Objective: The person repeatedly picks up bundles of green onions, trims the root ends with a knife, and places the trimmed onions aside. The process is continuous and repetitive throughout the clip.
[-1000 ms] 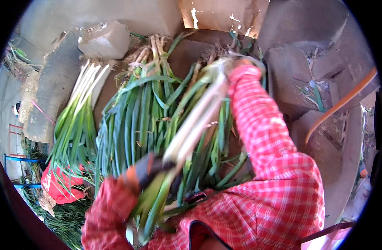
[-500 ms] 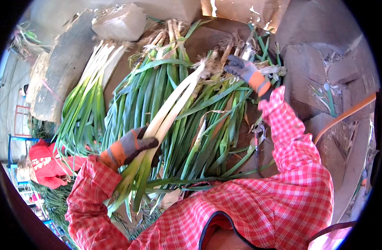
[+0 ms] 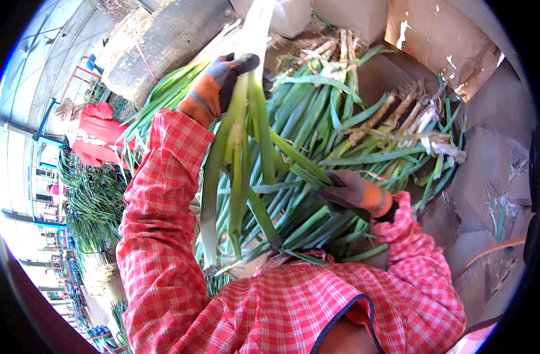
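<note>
Rough grey stone blocks (image 3: pixel 488 177) ring this work spot, and heaped against them lies the big pile of green onions (image 3: pixel 341 141), roots toward the wall. Above the pile's left side, the left hand (image 3: pixel 220 82), gloved grey and orange, is raised high with arm bent, fingers wrapped tight around a lifted bunch of onions (image 3: pixel 240 159) whose leaves dangle down toward the checked shirt. The right hand (image 3: pixel 355 194) rests low on the pile's near edge, fingers curled onto the leaves; whether it actually grips any, I cannot tell. Best to hold the bunch firmly near the white stems so nothing slips loose.
</note>
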Demonstrator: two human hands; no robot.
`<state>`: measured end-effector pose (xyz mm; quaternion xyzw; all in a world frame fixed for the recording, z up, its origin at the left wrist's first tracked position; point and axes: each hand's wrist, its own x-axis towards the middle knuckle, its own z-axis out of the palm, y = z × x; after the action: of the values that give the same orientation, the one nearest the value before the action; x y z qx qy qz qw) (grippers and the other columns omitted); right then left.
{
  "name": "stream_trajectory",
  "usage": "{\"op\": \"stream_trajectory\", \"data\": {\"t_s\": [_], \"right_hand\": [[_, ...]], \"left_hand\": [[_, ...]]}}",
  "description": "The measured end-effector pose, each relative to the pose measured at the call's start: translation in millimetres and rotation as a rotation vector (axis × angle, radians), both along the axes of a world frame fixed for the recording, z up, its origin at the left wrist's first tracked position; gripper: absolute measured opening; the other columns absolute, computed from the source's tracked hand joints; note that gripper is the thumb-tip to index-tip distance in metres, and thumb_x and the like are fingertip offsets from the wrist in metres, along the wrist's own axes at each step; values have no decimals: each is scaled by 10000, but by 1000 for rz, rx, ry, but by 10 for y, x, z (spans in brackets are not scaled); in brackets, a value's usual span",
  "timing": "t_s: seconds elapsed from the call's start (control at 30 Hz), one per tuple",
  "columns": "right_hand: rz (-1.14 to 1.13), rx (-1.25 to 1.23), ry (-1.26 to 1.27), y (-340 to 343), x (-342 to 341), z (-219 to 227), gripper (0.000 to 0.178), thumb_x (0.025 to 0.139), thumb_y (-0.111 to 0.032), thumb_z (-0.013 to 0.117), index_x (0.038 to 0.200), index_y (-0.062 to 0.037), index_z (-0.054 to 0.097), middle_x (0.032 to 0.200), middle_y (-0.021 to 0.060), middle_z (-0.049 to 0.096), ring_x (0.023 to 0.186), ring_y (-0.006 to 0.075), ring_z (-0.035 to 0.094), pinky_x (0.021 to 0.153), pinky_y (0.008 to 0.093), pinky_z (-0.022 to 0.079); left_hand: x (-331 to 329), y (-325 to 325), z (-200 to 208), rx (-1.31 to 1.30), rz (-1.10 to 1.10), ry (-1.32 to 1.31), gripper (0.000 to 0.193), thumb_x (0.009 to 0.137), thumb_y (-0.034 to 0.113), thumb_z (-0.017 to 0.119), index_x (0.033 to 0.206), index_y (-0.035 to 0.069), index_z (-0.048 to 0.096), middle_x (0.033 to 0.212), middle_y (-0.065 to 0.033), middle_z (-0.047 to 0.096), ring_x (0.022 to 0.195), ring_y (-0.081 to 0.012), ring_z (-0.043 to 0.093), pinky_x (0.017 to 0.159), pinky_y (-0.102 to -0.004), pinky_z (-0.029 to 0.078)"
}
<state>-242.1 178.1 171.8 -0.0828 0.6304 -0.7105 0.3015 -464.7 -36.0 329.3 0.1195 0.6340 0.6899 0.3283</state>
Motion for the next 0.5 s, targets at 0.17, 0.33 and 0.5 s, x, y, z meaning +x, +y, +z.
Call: {"op": "stream_trajectory", "data": {"t_s": [0.17, 0.33, 0.5], "right_hand": [[-196, 994, 120, 1591, 29, -775, 297, 813, -229, 611, 981, 14, 648, 850, 186, 655, 767, 300, 622, 722, 392, 486], [-1009, 1453, 239, 2986, 827, -1247, 703, 751, -70, 680, 1382, -51, 371, 1295, 205, 501, 1155, 359, 499, 972, 391, 407], [-1064, 1188, -25, 2599, 1450, -1685, 557, 818, -112, 644, 1326, 5, 447, 1238, 171, 561, 1102, 283, 545, 958, 346, 407]], "left_hand": [[-999, -1036, 543, -320, 183, 300, 320, 883, 282, 625, 993, -19, 613, 800, -104, 664, 639, -237, 649, 573, -353, 533], [-2314, -2312, 1348, -1130, 173, 840, 307, 857, 210, 615, 1040, -24, 539, 707, -97, 598, 583, -175, 593, 480, -331, 486], [-3496, -2685, 1093, -1504, 204, 1052, 393, 788, 139, 634, 1132, -18, 528, 852, -150, 604, 714, -229, 580, 590, -359, 483]]}}
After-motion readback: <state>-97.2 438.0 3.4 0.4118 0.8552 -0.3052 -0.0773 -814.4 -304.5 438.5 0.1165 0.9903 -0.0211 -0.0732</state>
